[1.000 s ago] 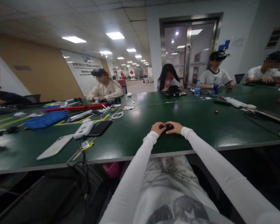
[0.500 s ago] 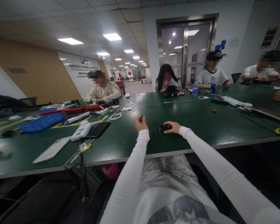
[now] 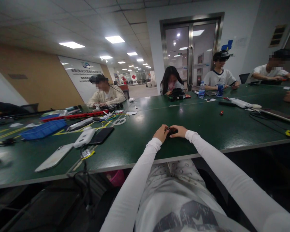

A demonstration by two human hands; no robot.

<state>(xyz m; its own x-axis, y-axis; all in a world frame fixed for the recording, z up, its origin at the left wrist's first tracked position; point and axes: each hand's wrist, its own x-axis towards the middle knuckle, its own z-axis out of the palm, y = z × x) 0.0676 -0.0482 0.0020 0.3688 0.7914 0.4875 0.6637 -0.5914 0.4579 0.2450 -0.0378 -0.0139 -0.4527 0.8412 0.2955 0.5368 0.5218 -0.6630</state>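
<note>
Close to the front edge of the green table (image 3: 145,141), my right hand (image 3: 179,131) is closed on a small black object (image 3: 172,131). My left hand (image 3: 161,133) meets it from the left, its fingers pinched at the object's left end. Whatever sits between the left fingertips is too small and covered to make out. Both hands are held just above the table, nearly touching each other.
To the left lie a white phone (image 3: 54,157), a white device (image 3: 84,137), a black phone (image 3: 101,135), a blue tray (image 3: 43,129) and cables. At right are a small red item (image 3: 221,112), a tablet (image 3: 280,115) and bottles. Several people sit around the table.
My left hand has moved right and slightly down, from apart to the black object in my right hand. My right hand has stayed nearly in place.
</note>
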